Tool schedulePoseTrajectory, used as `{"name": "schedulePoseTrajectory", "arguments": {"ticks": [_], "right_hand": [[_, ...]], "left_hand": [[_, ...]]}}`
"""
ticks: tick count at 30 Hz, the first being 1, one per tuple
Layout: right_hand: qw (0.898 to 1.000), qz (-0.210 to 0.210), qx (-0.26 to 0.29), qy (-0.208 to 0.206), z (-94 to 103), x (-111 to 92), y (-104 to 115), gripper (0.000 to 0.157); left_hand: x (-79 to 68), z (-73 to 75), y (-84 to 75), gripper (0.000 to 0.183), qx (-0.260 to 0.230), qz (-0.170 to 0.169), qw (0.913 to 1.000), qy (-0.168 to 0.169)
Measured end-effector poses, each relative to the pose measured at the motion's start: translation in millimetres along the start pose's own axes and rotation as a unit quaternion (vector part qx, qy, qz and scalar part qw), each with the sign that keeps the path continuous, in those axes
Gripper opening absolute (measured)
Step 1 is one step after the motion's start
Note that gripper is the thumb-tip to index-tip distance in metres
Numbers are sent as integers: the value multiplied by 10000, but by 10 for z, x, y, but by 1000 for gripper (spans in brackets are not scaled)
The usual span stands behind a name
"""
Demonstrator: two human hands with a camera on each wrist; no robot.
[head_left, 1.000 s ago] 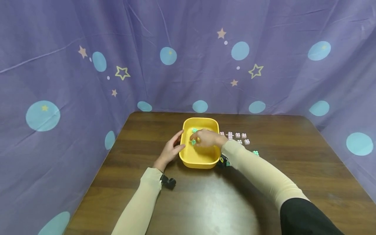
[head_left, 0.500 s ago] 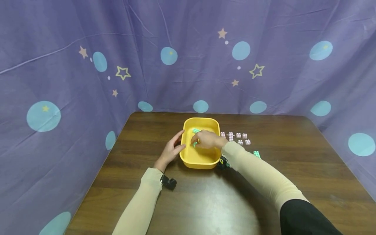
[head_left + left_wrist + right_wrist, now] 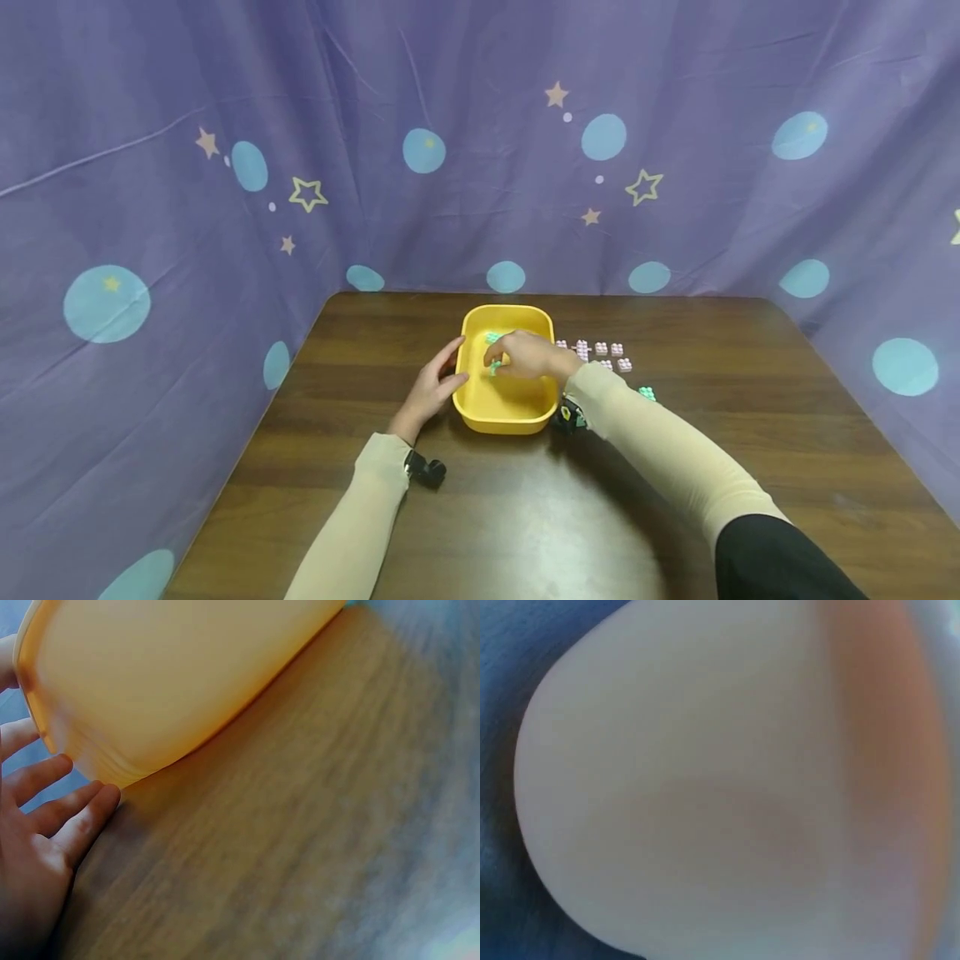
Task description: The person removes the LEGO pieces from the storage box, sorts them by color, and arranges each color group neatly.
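A yellow plastic bin [image 3: 502, 417] stands on the wooden table. My left hand [image 3: 429, 390] rests against its left side, fingers and thumb extended. In the left wrist view the fingertips [image 3: 109, 793] touch the bin's outer wall. My right hand [image 3: 527, 355] reaches inside over the right rim, thumb and fingers pinching a small green toy brick [image 3: 494, 367] close over the floor of the bin. The fingers partly cover this brick. Another green studded brick [image 3: 492, 337] lies farther back inside. The right wrist view is blurred and filled by the bin's wall [image 3: 667, 750].
Right of the bin lie several pink studded bricks [image 3: 602, 349]. A green brick [image 3: 647, 393] sits beside the right sleeve [image 3: 667, 442], which hides part of the table. A purple curtain [image 3: 465, 192] hangs behind the table's back edge.
The green brick in my right fingers has turned and dipped slightly. My left hand stays at the bin's side. The whole head view has shifted a little.
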State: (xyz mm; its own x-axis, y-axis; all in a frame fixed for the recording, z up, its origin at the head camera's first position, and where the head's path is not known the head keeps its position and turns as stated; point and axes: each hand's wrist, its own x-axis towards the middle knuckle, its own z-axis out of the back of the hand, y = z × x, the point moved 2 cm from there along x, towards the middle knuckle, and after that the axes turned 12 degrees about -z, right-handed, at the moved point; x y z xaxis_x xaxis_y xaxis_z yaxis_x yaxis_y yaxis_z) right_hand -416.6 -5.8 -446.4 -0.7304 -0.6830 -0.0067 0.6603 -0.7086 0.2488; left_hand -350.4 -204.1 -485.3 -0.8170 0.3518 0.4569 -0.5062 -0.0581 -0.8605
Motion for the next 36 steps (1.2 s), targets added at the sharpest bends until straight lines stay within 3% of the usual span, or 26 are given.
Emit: {"name": "schedulePoseTrajectory", "arguments": {"ticks": [16, 28, 36], "right_hand": [[9997, 53, 196, -112, 239, -225, 0, 26], [9989, -270, 205, -334, 421, -462, -95, 26], [9980, -293, 319, -452, 456, -620, -207, 25]], "left_hand": [[-21, -16, 20, 65, 44, 6, 9999, -95], [0, -34, 0, 64, 270, -123, 9995, -77], [-9, -33, 71, 65, 59, -180, 9998, -97]]}}
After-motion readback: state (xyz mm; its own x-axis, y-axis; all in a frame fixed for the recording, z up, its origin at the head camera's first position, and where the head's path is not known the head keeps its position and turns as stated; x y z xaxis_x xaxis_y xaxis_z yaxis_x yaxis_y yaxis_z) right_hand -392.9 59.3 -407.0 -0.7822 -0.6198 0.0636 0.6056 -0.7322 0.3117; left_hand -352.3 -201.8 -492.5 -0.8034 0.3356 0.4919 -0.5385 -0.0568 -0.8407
